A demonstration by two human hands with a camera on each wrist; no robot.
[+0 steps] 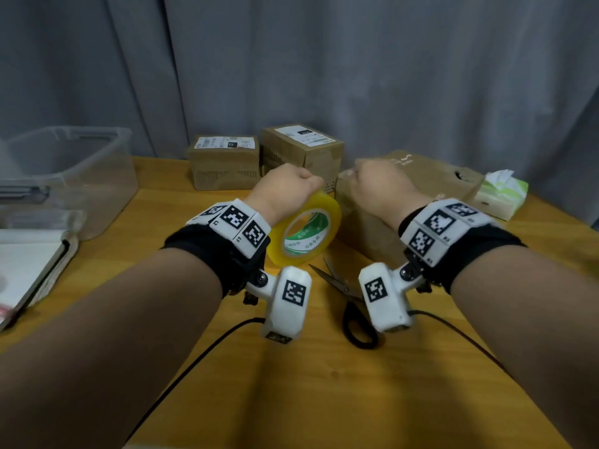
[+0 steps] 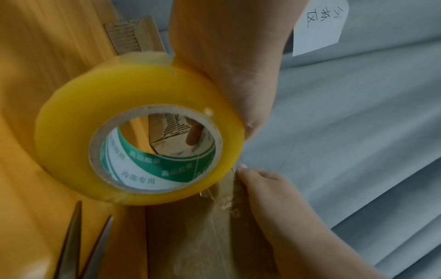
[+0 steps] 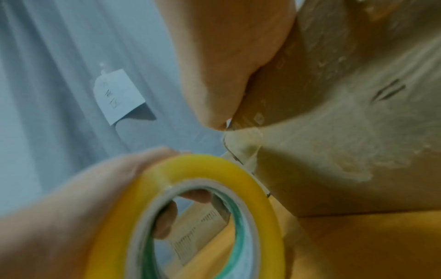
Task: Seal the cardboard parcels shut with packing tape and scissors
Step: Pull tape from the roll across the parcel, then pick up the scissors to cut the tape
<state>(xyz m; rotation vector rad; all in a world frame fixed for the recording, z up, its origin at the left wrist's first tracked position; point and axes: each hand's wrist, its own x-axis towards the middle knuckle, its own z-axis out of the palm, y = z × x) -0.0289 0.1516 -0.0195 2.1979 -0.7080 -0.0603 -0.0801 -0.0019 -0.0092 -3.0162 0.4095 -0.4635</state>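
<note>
My left hand (image 1: pixel 291 186) grips a yellow roll of packing tape (image 1: pixel 304 228), fingers through its core (image 2: pixel 194 136), thumb side over the rim. The roll (image 2: pixel 138 136) hangs upright just above the table, beside the left end of a large flat cardboard parcel (image 1: pixel 421 192). A short clear strip (image 2: pixel 222 190) runs from the roll to that parcel's corner. My right hand (image 1: pixel 366 179) pinches the strip's end against the corner (image 3: pixel 241 147), fingers curled. Black-handled scissors (image 1: pixel 350 296) lie partly open on the table below both wrists.
Two smaller labelled parcels (image 1: pixel 223 163) (image 1: pixel 301 153) stand at the back against a grey curtain. A clear plastic bin (image 1: pixel 64 176) and a notebook (image 1: pixel 26 270) sit at the left. A green tissue pack (image 1: pixel 499 196) lies at the right. Black cables cross the wooden table (image 1: pixel 291 384).
</note>
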